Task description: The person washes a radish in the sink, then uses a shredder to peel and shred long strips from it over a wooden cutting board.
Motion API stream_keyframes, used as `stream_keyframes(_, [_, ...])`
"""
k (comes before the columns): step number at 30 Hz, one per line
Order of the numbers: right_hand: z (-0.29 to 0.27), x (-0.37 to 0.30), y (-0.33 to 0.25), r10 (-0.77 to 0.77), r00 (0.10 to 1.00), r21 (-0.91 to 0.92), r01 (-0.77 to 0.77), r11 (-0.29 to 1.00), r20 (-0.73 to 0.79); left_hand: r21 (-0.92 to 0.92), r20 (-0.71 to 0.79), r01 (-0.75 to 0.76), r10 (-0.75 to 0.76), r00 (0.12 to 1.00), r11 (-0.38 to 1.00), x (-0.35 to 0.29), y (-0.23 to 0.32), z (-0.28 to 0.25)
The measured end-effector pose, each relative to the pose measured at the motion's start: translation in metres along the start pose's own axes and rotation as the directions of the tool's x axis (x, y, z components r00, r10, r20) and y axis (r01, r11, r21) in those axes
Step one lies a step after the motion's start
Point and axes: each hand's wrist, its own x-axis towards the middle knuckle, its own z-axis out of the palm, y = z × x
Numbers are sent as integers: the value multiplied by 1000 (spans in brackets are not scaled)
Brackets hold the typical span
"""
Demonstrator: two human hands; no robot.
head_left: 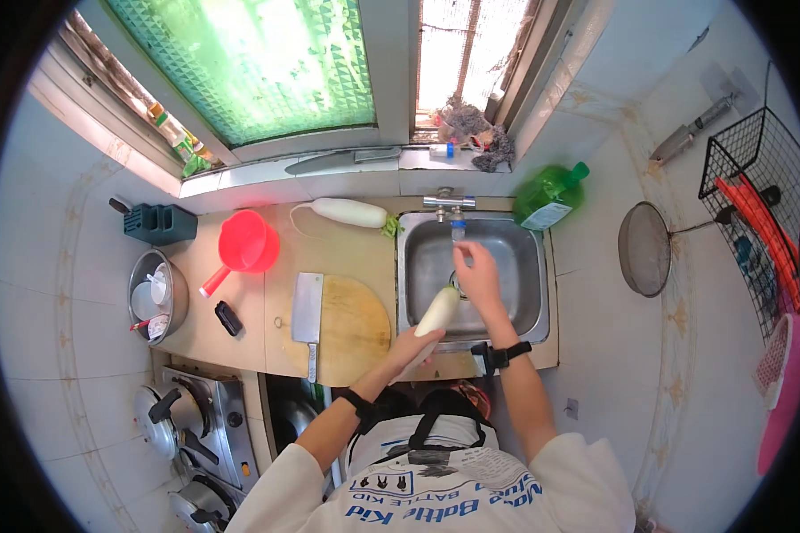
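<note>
A peeled-looking white radish (pixel 438 313) with a greenish tip lies slantwise in my left hand (pixel 414 346), its far end over the sink's near side. The fingers of that hand are wrapped round its lower end. Above the sink basin (pixel 516 266), my right hand (pixel 480 277) is raised with bent fingers just under the nozzle of the tap (pixel 451 206). Its fingers stand a little apart, with nothing visible in them. Whether water runs over them I cannot make out. Another long white radish (pixel 347 211), with a thin root and green stub, lies on the counter left of the sink.
Left of the sink, a cleaver (pixel 308 311) rests on a round wooden board (pixel 356 315). Nearby are a red dipper (pixel 247 242), a metal bowl of dishes (pixel 180 298) and a knife block (pixel 160 224). A green bottle (pixel 551 195) stands behind the sink's right corner. A knife (pixel 347 160) lies on the windowsill.
</note>
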Motion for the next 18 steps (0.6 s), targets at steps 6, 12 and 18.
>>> stream_keyframes(6, [30, 81, -6, -134, 991, -251, 137, 958, 29, -220, 27, 9, -3, 1000, 975, 48, 10, -16])
stream_keyframes(12, [60, 135, 0, -259, 958, -385, 288, 877, 125, -281, 113, 61, -30, 993, 958, 78, 12, -43])
stream_keyframes(18, [49, 158, -13, -98, 920, -526, 302, 795, 379, -374, 168, 66, -3, 986, 925, 99, 26, -50])
